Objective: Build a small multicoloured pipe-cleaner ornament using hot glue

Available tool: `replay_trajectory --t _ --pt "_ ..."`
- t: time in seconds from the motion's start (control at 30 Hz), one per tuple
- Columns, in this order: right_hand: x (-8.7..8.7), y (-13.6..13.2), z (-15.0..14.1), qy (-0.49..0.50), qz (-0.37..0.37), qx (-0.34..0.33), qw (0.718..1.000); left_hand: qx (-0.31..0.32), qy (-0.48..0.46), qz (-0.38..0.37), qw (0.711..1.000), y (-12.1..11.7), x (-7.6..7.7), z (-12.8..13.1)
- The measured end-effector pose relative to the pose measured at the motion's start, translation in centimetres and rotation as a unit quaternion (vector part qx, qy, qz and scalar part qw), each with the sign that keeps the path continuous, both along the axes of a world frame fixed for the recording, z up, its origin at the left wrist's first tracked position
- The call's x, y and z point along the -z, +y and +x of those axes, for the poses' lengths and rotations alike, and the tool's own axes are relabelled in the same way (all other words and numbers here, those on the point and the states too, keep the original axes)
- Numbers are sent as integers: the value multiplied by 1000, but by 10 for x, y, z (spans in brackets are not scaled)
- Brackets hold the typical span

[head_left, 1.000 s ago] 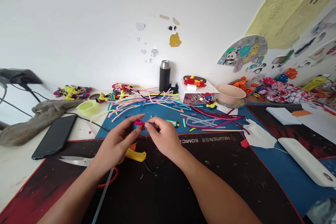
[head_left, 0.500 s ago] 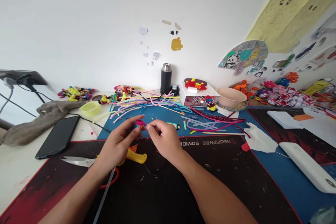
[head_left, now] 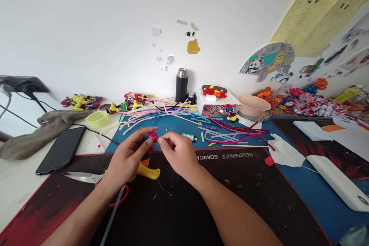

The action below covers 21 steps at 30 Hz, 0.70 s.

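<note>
My left hand (head_left: 128, 155) holds a small pink and multicoloured pipe-cleaner figure (head_left: 151, 135) between thumb and fingers. From the other side, my right hand (head_left: 178, 152) pinches at its pink edge; the fingertips hide exactly what they grip. Below the left hand lies a yellow hot glue gun (head_left: 150, 171), partly covered, with a translucent glue stick (head_left: 113, 217) jutting out toward me. Scissors (head_left: 85, 177) with red handles lie beside it, half hidden by my left wrist.
Loose pipe cleaners (head_left: 161, 112) spread across the blue mat behind my hands. A black thermos (head_left: 181, 86), a white box (head_left: 203, 108) and a beige bowl (head_left: 253, 106) stand along the wall. A phone (head_left: 61, 150) lies left, a white power bank (head_left: 337, 182) right.
Both hands stay nearly in place, the right fingertips shifting slightly left along the figure. The whole view has moved a little.
</note>
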State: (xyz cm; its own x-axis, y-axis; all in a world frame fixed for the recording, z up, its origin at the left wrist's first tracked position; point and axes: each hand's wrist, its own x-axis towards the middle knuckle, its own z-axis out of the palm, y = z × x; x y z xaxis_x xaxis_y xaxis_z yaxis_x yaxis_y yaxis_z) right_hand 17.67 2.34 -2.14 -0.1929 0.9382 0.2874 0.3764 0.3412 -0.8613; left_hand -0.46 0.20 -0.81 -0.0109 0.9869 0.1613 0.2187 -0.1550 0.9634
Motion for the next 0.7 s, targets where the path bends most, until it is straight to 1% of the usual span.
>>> replay_trajectory --t 0.1,0.43,0.7 --pt "1 0 0 -2 7 0 1000 0 -13 8 1000 -1 0 2" --pt "1 -2 -2 -5 9 -5 1000 31 -50 6 998 1 5 2" --pt "-1 -3 -2 -4 16 -11 1000 33 -67 7 997 2 7 2"
